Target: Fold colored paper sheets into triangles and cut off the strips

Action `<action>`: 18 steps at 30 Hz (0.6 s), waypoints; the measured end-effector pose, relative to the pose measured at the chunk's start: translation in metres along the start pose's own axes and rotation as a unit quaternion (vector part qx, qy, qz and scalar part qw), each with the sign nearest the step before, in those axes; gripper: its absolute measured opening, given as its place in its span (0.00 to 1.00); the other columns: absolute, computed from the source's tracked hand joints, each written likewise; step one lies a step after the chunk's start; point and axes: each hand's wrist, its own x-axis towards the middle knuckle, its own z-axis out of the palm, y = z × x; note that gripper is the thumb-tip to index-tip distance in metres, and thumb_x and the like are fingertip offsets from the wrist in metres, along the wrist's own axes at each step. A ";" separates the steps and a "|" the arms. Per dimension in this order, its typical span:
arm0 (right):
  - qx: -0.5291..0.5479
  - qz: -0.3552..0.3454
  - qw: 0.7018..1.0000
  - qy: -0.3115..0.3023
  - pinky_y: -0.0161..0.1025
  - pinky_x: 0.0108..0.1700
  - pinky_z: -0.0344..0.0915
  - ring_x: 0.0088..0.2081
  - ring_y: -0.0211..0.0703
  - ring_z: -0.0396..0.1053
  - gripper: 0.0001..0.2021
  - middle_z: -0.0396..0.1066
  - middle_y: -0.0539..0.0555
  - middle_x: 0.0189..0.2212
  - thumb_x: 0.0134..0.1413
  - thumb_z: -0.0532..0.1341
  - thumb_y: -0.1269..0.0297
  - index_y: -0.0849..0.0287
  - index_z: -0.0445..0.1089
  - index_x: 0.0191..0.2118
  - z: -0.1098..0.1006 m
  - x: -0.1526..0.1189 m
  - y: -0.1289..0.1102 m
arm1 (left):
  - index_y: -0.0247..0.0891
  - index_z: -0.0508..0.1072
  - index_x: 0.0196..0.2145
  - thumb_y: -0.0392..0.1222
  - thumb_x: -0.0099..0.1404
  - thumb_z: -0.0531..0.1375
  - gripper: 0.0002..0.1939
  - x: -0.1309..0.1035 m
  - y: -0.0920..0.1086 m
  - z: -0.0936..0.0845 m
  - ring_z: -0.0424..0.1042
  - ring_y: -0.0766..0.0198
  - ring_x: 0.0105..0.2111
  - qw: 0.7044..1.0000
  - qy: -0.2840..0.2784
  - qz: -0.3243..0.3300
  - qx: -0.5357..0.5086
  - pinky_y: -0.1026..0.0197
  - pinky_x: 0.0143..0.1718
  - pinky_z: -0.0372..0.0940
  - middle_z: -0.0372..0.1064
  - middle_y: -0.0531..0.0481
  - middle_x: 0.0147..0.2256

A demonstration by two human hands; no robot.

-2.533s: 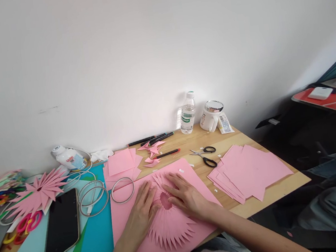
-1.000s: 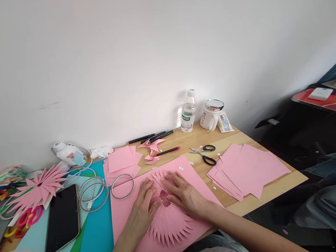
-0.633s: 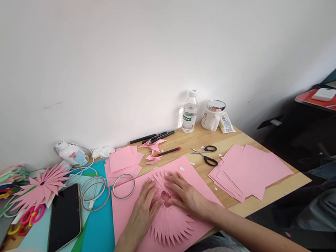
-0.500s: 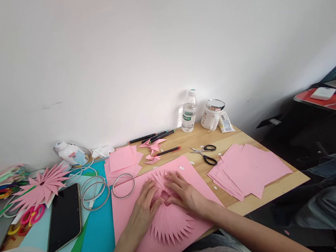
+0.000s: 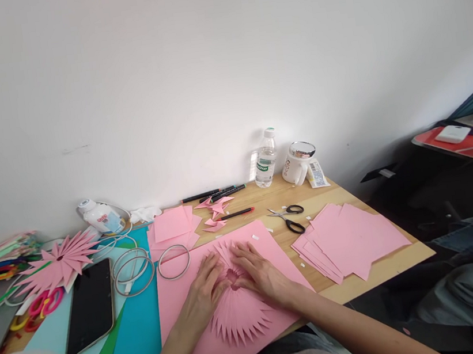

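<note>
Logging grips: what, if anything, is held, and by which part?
Nothing is visibly gripped; the left hand and right hand rest spread on the pleated pink paper ring, either side of its centre hole.

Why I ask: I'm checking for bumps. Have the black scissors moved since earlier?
No; judged against the wooden table, the black scissors lie where they did.

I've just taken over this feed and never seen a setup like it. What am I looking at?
All five pictures come from one camera on a person's head, looking forward and down; the last is the current one. No machine: the left hand and right hand are the wearer's own. Both rest on a folded pink paper ring, which lies on a large pink sheet; neither lifts it. To the right are black-handled scissors and loose pink paper; to the left, a phone.
</note>
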 end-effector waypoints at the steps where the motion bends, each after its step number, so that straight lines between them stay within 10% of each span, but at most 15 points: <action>1: 0.003 0.002 1.000 -0.005 0.60 0.58 0.53 0.59 0.57 0.55 0.19 0.62 0.70 0.54 0.55 0.59 0.59 0.68 0.65 0.48 0.000 0.000 0.000 | 0.37 0.69 0.48 0.43 0.65 0.51 0.16 0.000 0.000 0.001 0.60 0.55 0.56 1.000 0.007 0.006 0.001 0.51 0.53 0.62 0.66 0.41 0.52; 18: 0.003 0.016 0.999 -0.033 0.61 0.57 0.54 0.61 0.60 0.51 0.29 0.59 0.69 0.56 0.56 0.59 0.62 0.68 0.53 0.60 0.002 0.000 -0.001 | 0.38 0.74 0.42 0.43 0.64 0.53 0.13 0.010 0.012 -0.005 0.66 0.54 0.50 0.998 0.042 0.009 -0.040 0.47 0.50 0.65 0.70 0.42 0.42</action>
